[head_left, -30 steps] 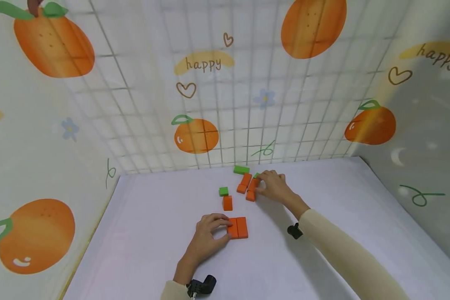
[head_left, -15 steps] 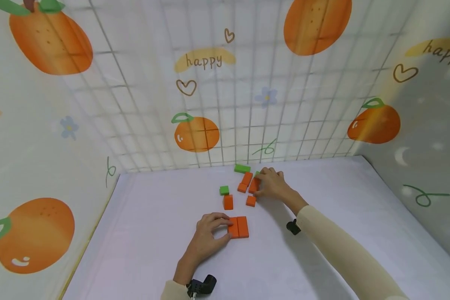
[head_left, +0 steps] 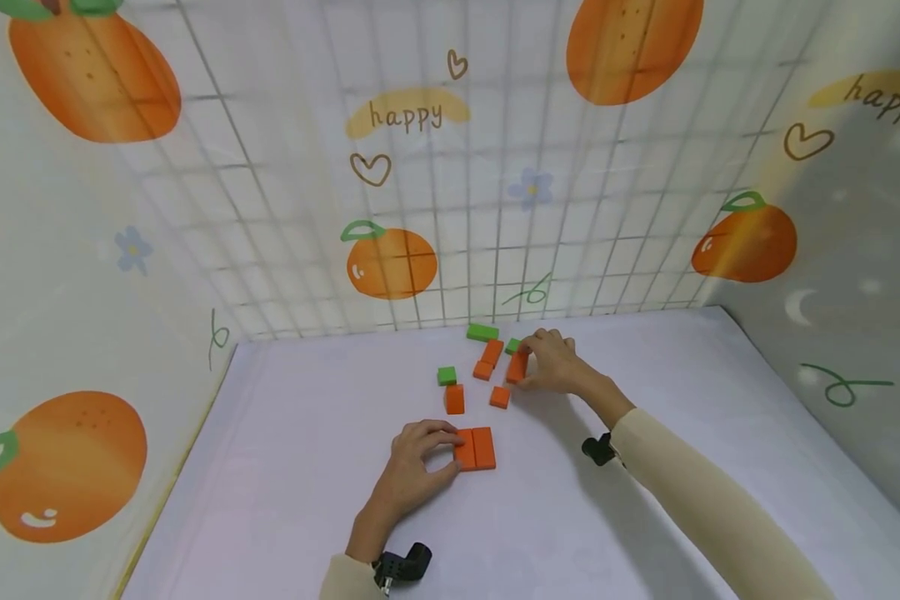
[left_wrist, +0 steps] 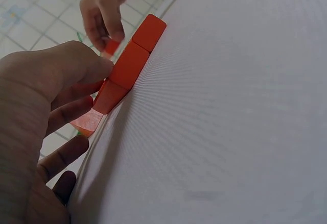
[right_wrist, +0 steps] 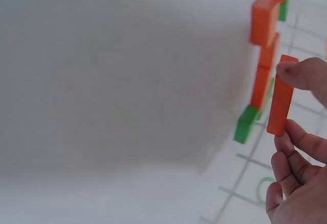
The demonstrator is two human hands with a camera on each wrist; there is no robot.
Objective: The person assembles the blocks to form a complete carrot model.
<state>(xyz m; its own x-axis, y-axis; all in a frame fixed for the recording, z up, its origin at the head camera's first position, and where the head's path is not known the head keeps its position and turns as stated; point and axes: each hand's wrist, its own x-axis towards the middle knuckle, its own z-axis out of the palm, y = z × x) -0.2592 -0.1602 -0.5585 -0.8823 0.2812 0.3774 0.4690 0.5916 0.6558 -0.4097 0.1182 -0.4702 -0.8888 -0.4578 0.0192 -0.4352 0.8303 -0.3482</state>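
Two orange rectangular blocks lie side by side on the white table, touching along their long edges. My left hand (head_left: 414, 467) holds the left orange block (head_left: 465, 450) by its ends between thumb and fingers, and the right orange block (head_left: 484, 448) sits against it. Farther back, my right hand (head_left: 553, 362) pinches another orange block (right_wrist: 282, 96) lengthwise between thumb and fingertips. In the right wrist view this block stands apart from the others. A small orange block (head_left: 499, 397) lies just in front of the right hand.
A green block (head_left: 482, 332) lies near the back wall, a second green block (head_left: 512, 346) beside the right hand. Orange blocks (head_left: 492, 352) lie end to end between them. Left of these are a small green block (head_left: 447, 376) and a standing orange block (head_left: 455, 399).
My right hand has picked out an orange block and shifted it slightly right. The small orange block has come apart from it and stays on the table. My left hand keeps its place.
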